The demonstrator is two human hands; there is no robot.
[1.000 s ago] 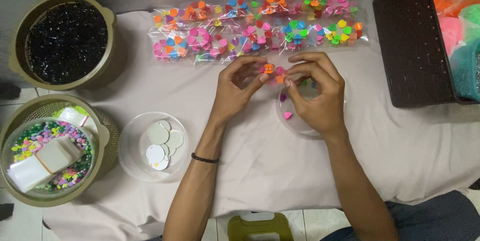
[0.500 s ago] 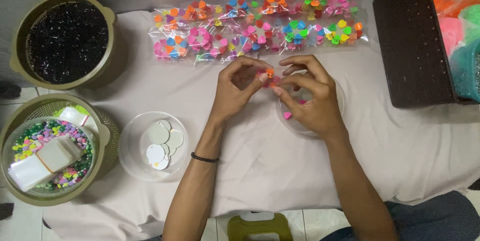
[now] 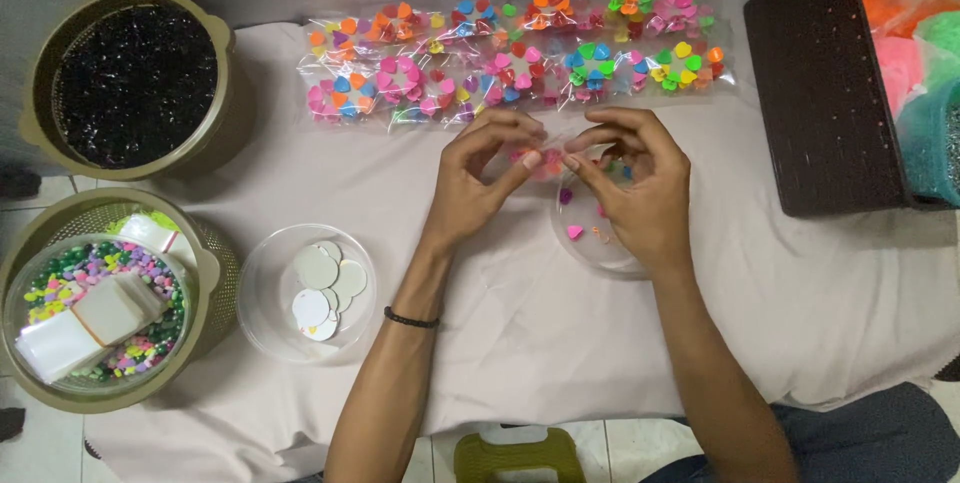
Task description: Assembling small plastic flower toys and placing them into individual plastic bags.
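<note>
From my remote seat the biggest worry is the white cloth [image 3: 520, 283]: it hangs off the table edge, and a forearm dragging it could, I judge, tip the dishes. The dark basket [image 3: 830, 93] at right holds bags of orange, pink and green stuff. At far left sit a pot of black beads [image 3: 130, 83] and a basket of mixed coloured beads [image 3: 90, 303] with stacks of small clear bags on top. Along the back lies a row of clear packets [image 3: 520, 53], each with bright heart beads in rings; I see no labels. A clear dish [image 3: 300, 293] holds white paper discs.

My left hand [image 3: 480, 183] and right hand [image 3: 640, 193] pinch a small clear packet of beads [image 3: 545, 161] between fingertips, above a shallow clear dish [image 3: 590, 243]. Loose hearts could slip out and scatter.
</note>
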